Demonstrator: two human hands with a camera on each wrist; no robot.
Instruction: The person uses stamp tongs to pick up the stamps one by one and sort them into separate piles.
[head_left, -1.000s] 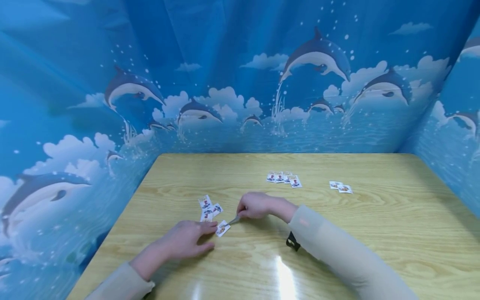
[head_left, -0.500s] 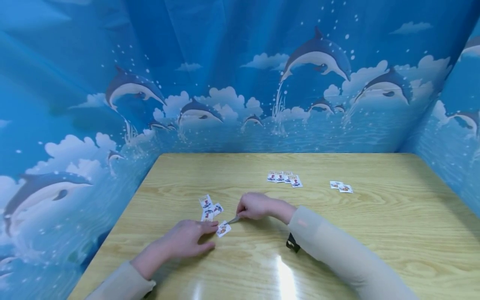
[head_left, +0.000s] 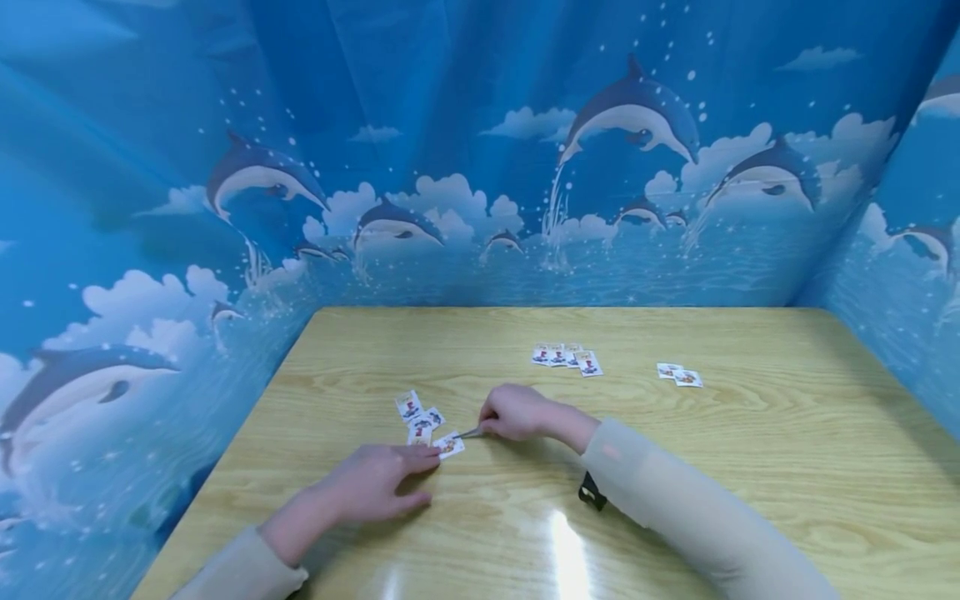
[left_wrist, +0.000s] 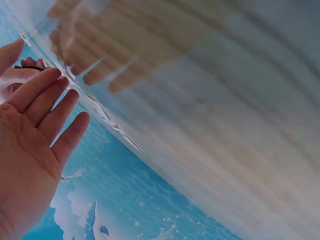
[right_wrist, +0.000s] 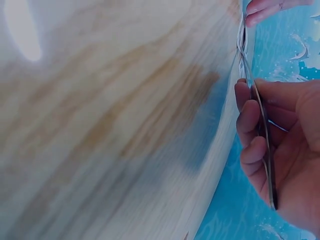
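Observation:
My right hand (head_left: 517, 412) holds a pair of metal tweezers (right_wrist: 265, 135), pinched between thumb and fingers. The tweezers' tips reach the upper right edge of a small white picture card (head_left: 451, 445) on the table. From the other side, my left hand (head_left: 371, 482) lies low over the wood with its fingers extended, the foremost fingertips at that card's left edge. Just beyond is a loose group of similar cards (head_left: 409, 405), some overlapping. In the left wrist view the left hand's palm (left_wrist: 25, 160) shows, its fingers straight and holding nothing.
An overlapping row of cards (head_left: 557, 355) lies farther back on the wood-grain table (head_left: 750, 458). Two more cards (head_left: 687, 378) overlap at the right. A dolphin-print curtain (head_left: 465, 125) rises behind the table and at both sides. A black strap piece (head_left: 592, 492) hangs under the right sleeve.
The pinched-at card has turned and slid slightly away, closer to the group of cards. The left fingertips moved a little right with it, and a card in the group shifted too.

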